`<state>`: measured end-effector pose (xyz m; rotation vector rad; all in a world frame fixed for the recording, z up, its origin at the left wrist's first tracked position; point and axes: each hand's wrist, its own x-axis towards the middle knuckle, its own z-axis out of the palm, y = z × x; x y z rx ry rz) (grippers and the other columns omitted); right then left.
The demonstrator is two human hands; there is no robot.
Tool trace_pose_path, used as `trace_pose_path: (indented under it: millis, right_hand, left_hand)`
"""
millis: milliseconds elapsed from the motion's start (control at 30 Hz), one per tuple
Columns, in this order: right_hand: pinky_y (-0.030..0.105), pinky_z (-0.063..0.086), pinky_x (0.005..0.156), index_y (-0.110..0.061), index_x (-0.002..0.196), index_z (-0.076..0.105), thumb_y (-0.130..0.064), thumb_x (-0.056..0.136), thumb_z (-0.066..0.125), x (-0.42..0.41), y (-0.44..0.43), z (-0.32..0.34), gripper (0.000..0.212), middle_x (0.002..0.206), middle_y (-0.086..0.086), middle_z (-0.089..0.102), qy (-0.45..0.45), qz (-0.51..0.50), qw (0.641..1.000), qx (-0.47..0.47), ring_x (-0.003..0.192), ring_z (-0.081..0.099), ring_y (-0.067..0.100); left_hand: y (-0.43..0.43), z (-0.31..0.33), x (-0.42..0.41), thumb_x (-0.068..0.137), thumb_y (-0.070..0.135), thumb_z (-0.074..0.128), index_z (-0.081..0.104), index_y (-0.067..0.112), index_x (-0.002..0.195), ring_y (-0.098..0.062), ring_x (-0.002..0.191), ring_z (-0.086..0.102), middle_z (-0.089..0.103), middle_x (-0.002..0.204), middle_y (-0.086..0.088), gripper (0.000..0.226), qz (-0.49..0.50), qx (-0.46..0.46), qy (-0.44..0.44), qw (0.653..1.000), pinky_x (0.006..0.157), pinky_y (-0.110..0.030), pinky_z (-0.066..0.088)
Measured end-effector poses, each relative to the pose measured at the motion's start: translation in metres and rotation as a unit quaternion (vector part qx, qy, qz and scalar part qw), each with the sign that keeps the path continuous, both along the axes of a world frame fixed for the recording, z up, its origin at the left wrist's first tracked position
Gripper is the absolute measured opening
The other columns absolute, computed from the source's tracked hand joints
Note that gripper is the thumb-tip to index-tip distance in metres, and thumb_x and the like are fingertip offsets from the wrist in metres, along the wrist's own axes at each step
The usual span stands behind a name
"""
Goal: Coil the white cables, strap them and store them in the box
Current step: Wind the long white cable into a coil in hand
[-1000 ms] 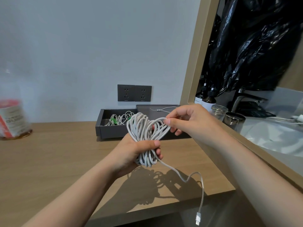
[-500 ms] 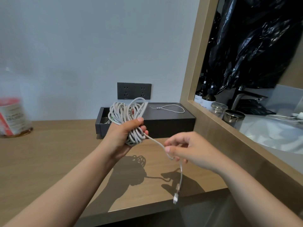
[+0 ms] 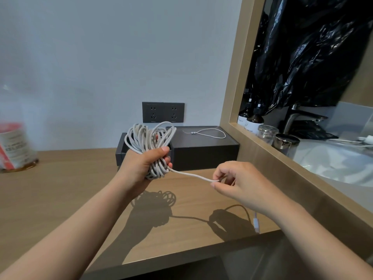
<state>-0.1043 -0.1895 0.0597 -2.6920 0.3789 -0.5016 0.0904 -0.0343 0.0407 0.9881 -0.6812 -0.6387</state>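
**Coil gripped before the box, tail drawn out to the right**

Far left of the box, a blurred red-and-white container (image 3: 15, 146) stands on the desk (image 3: 60, 188). The left hand (image 3: 141, 164) is held up in front of the left end of the box (image 3: 203, 156). Its fingers and thumb are curled tight round the waist of the white coil (image 3: 141, 138). The loops fan upward across the box's open left compartment and hide what lies in it. A shorter bunch sticks out below the fist.

On the wall just behind the box sits a dark double socket (image 3: 163, 112). The right part of the box has a flat closed top, and a thin white cord (image 3: 210, 132) lies looped on it.

From the bottom of the fist the tail (image 3: 189, 174) runs free in front of the box, toward its right end. There the right hand (image 3: 238, 182) pinches it between thumb and forefinger, with the other fingers curled in. Past the pinch the tail is hidden by the hand. Its plug (image 3: 256, 223) shows blurred well in front of the box, and I cannot tell whether it touches the desk.

Just beside the box's right end rises a wooden frame (image 3: 232, 77). Beyond it, right of the box, are brown bottles (image 3: 254, 120), glass jars (image 3: 267, 132), a tap (image 3: 298, 116) and, higher up, a black bag (image 3: 312, 47).
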Motion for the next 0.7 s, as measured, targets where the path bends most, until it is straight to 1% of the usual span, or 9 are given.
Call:
trace_pose_path:
  millis: [133, 200, 300, 333, 400, 433, 533, 600, 700]
  right_hand:
    - [0.011, 0.039, 0.055, -0.031, 0.081, 0.066, -0.034, 0.089, 0.066, -0.003, -0.007, 0.007, 0.009, 0.07, -0.018, 0.055, -0.003, -0.018, 0.999, -0.036, 0.072, 0.053, -0.009]
    - [0.007, 0.039, 0.058, -0.03, 0.083, 0.068, -0.031, 0.089, 0.068, -0.004, -0.01, 0.011, 0.007, 0.063, -0.021, 0.053, -0.015, -0.026, 0.998, -0.046, 0.072, 0.051, -0.017]
    - [0.003, 0.036, 0.056, -0.025, 0.083, 0.071, -0.027, 0.088, 0.071, -0.005, -0.011, 0.013, 0.006, 0.059, -0.035, 0.055, -0.02, -0.024, 0.999, -0.018, 0.064, 0.051, -0.018]
    - [0.005, 0.037, 0.054, -0.024, 0.081, 0.072, -0.027, 0.086, 0.073, -0.004, -0.01, 0.014, 0.006, 0.059, -0.034, 0.056, -0.03, -0.026, 0.999, -0.001, 0.06, 0.051, -0.014]
    - [0.007, 0.037, 0.051, -0.025, 0.075, 0.073, -0.03, 0.081, 0.077, -0.005, -0.012, 0.016, 0.009, 0.063, -0.018, 0.063, -0.053, -0.037, 0.998, 0.026, 0.056, 0.052, -0.009]
    - [0.008, 0.038, 0.051, -0.026, 0.074, 0.073, -0.033, 0.08, 0.078, -0.005, -0.014, 0.017, 0.01, 0.067, -0.013, 0.065, -0.052, -0.046, 0.997, 0.026, 0.059, 0.054, -0.007]
    - [0.016, 0.047, 0.055, -0.028, 0.072, 0.074, -0.039, 0.078, 0.077, -0.006, -0.021, 0.019, 0.013, 0.069, -0.009, 0.067, -0.022, -0.066, 0.997, 0.024, 0.069, 0.061, 0.003]
    - [0.025, 0.051, 0.06, -0.026, 0.071, 0.074, -0.036, 0.079, 0.077, -0.007, -0.023, 0.019, 0.013, 0.069, -0.007, 0.068, -0.037, -0.063, 0.996, 0.056, 0.066, 0.062, 0.009]
    - [0.016, 0.044, 0.049, -0.02, 0.073, 0.072, -0.029, 0.085, 0.073, -0.006, -0.018, 0.022, 0.015, 0.063, -0.002, 0.064, -0.077, -0.043, 0.989, 0.119, 0.051, 0.054, 0.005]
  left_hand:
    - [0.003, 0.005, 0.002, 0.087, 0.005, 0.064, 0.06, 0.009, 0.1, -0.017, 0.063, 0.062, 0.06, 0.07, -0.008, 0.014, 0.008, 0.01, -0.042, 0.999, 0.062, -0.03, 0.056]
    - [0.003, 0.005, 0.002, 0.087, 0.005, 0.062, 0.059, 0.009, 0.103, -0.017, 0.063, 0.061, 0.06, 0.07, -0.007, 0.017, 0.014, 0.02, -0.068, 0.997, 0.062, -0.03, 0.055]
    - [0.003, 0.001, 0.003, 0.085, 0.005, 0.066, 0.059, 0.007, 0.103, -0.023, 0.065, 0.061, 0.061, 0.07, -0.009, 0.019, 0.041, 0.05, -0.118, 0.991, 0.066, -0.037, 0.054]
    - [0.003, -0.001, 0.003, 0.084, 0.006, 0.069, 0.059, 0.008, 0.102, -0.025, 0.066, 0.062, 0.061, 0.07, -0.01, 0.021, 0.051, 0.061, -0.139, 0.987, 0.068, -0.039, 0.054]
    - [0.004, -0.004, 0.003, 0.078, 0.013, 0.074, 0.06, 0.009, 0.102, -0.027, 0.067, 0.063, 0.063, 0.072, -0.01, 0.028, 0.067, 0.078, -0.17, 0.98, 0.068, -0.041, 0.054]
    - [0.005, -0.004, 0.003, 0.076, 0.018, 0.075, 0.06, 0.009, 0.103, -0.027, 0.067, 0.064, 0.064, 0.074, -0.009, 0.033, 0.076, 0.087, -0.183, 0.976, 0.067, -0.041, 0.054]
    - [0.008, -0.003, 0.005, 0.076, 0.021, 0.076, 0.06, 0.011, 0.105, -0.027, 0.069, 0.066, 0.066, 0.076, -0.008, 0.034, 0.094, 0.106, -0.203, 0.969, 0.068, -0.042, 0.054]
    - [0.009, -0.002, 0.004, 0.078, 0.019, 0.077, 0.061, 0.012, 0.102, -0.027, 0.069, 0.067, 0.066, 0.074, -0.006, 0.03, 0.101, 0.11, -0.212, 0.966, 0.068, -0.043, 0.055]
    - [0.008, -0.003, -0.004, 0.082, 0.011, 0.073, 0.062, 0.014, 0.102, -0.024, 0.067, 0.067, 0.067, 0.072, -0.005, 0.022, 0.098, 0.123, -0.243, 0.957, 0.07, -0.051, 0.059]
